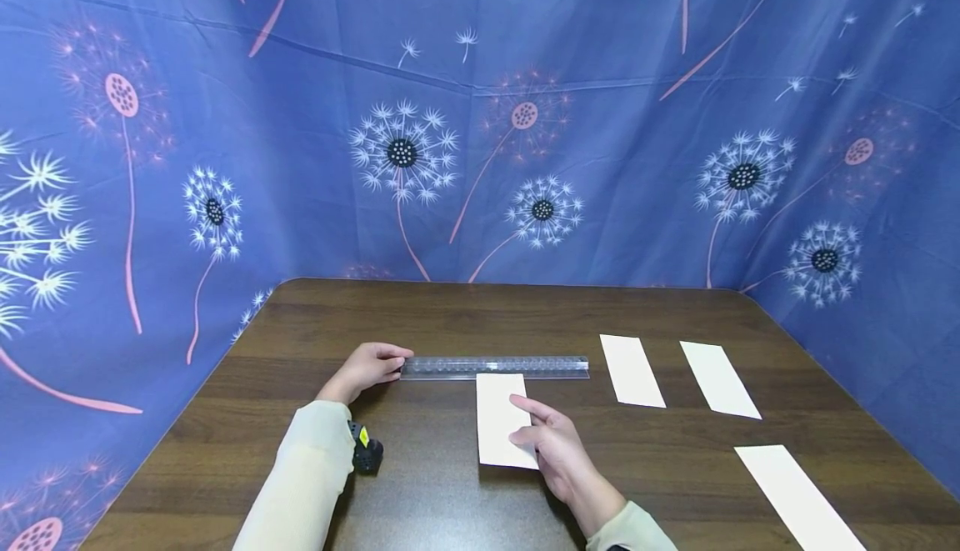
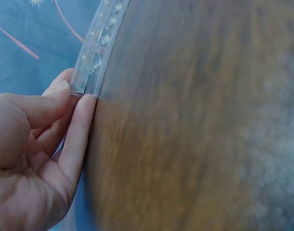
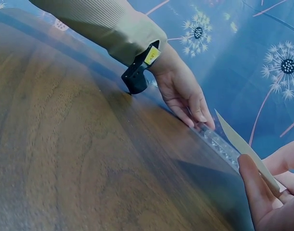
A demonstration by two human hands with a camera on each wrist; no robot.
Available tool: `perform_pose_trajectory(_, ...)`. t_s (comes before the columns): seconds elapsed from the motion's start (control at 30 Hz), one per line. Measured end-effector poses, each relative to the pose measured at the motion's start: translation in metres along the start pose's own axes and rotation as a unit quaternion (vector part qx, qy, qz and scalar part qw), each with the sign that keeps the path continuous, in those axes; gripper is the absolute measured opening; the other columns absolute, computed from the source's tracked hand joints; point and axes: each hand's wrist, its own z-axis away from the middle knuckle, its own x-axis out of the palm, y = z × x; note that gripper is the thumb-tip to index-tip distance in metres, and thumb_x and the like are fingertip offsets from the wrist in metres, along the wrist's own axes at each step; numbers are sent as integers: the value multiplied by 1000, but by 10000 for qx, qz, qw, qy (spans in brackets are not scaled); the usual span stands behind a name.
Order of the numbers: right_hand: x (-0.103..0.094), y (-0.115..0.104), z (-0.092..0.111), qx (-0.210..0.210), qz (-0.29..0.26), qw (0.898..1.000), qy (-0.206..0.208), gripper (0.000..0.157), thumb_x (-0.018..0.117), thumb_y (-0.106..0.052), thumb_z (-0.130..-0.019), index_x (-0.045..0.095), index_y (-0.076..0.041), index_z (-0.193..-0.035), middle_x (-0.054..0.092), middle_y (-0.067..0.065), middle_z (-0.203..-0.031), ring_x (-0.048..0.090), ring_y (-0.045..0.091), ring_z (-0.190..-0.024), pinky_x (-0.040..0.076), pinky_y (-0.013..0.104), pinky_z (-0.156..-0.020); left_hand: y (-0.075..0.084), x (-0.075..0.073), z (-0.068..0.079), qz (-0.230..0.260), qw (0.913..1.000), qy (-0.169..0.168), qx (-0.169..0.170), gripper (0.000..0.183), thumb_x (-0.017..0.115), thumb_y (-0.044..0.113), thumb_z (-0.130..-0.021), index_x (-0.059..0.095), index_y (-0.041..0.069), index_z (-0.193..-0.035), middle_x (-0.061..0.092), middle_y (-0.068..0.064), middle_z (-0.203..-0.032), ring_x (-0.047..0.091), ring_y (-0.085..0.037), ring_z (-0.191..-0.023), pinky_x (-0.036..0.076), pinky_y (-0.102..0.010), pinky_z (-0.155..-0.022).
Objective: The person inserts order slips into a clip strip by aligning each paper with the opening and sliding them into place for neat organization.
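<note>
A clear plastic ruler [image 1: 450,368] lies crosswise near the middle of the table. My left hand [image 1: 366,370] pinches its left end between thumb and fingers; the left wrist view shows the thumb on top of the ruler [image 2: 95,57]. In my right hand [image 1: 564,455] is a white paper card [image 1: 497,426], gripped at its right edge with the thumb and index finger on its face. The card's top edge is close to the ruler's near side in the head view. From the right wrist, the card [image 3: 245,147] appears tilted and raised above the table.
Two white cards lie at the right, a nearer one [image 1: 632,370] and another [image 1: 720,379] beside it. A third card [image 1: 798,497] lies at the front right, cut off by the frame. Behind the wooden table [image 1: 420,484] hangs a blue dandelion-print cloth [image 1: 630,159].
</note>
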Motion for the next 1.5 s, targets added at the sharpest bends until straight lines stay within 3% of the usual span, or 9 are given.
perform_pose_trajectory(0.23, 4, 1, -2, -103, -46, 9999, 23, 63, 55, 16, -70, 43, 11, -131, 15, 31, -146, -3, 44, -134, 0, 53, -108, 2, 0, 0, -66, 9999, 66, -83, 23, 52, -4, -93, 63, -9, -113, 58, -21, -118, 58, -16, -90, 54, -30, -77)
perform_pose_trajectory(0.7, 16, 1, -1, -3, -65, 10000, -64, 63, 55, 15, -70, 44, 9, -132, 10, 33, -146, -2, 44, -134, 0, 55, -107, 0, 1, 0, 33, 10000, 29, -41, 23, 52, -4, -92, 62, -11, -112, 58, -21, -117, 57, -13, -84, 54, -29, -76)
perform_pose_trajectory(0.77, 17, 2, -2, -12, -70, 10000, -57, 63, 56, 15, -70, 44, 9, -132, 13, 32, -146, 2, 43, -135, 2, 55, -108, 0, 1, 0, 6, 10000, 34, -42, 23, 52, -4, -92, 62, -11, -112, 58, -21, -117, 57, -13, -85, 54, -29, -76)
perform_pose_trajectory(0.9, 19, 5, -2, -63, -46, 10000, -37, 62, 56, 15, -70, 45, 9, -131, 17, 33, -145, 24, 38, -129, 9, 54, -109, 0, 1, 1, -42, 10000, 38, -46, 23, 53, -4, -92, 62, -10, -112, 58, -21, -117, 58, -14, -85, 54, -29, -76)
perform_pose_trajectory(1.03, 20, 6, -3, -105, -30, 9999, 13, 63, 57, 14, -70, 46, 9, -131, 21, 34, -143, 44, 27, -102, 18, 52, -108, 1, 1, 1, 2, 10000, 57, -53, 23, 53, -4, -92, 62, -10, -112, 58, -21, -118, 58, -13, -85, 54, -30, -76)
perform_pose_trajectory(1.13, 21, 5, -3, -90, -47, 9999, 30, 63, 57, 14, -69, 46, 9, -131, 19, 35, -143, 42, 31, -109, 16, 53, -108, 1, 0, 1, -4, 10000, 76, -38, 23, 53, -4, -92, 62, -10, -112, 58, -22, -118, 57, -13, -85, 54, -30, -76)
perform_pose_trajectory(1.27, 24, 4, -3, -93, -20, 10000, 23, 62, 57, 14, -69, 47, 8, -130, 15, 36, -144, 23, 38, -126, 10, 56, -108, 1, 0, 1, -41, 10000, 74, 4, 23, 53, -3, -92, 62, -11, -113, 58, -22, -118, 57, -13, -84, 54, -30, -76)
perform_pose_trajectory(1.43, 25, 6, -4, -74, 11, 10000, 55, 62, 57, 14, -69, 47, 8, -130, 17, 36, -143, 38, 32, -106, 14, 55, -108, -1, 0, 0, -57, 10000, 61, -4, 23, 54, -3, -92, 62, -10, -113, 58, -22, -117, 58, -15, -86, 54, -31, -76)
perform_pose_trajectory(1.5, 26, 7, -4, -85, -32, 10000, 27, 63, 56, 15, -69, 46, 9, -131, 15, 36, -144, 36, 33, -109, 12, 55, -108, -2, 1, 0, -44, 10000, 73, -27, 23, 54, -3, -92, 63, -9, -112, 59, -21, -116, 58, -15, -87, 54, -30, -76)
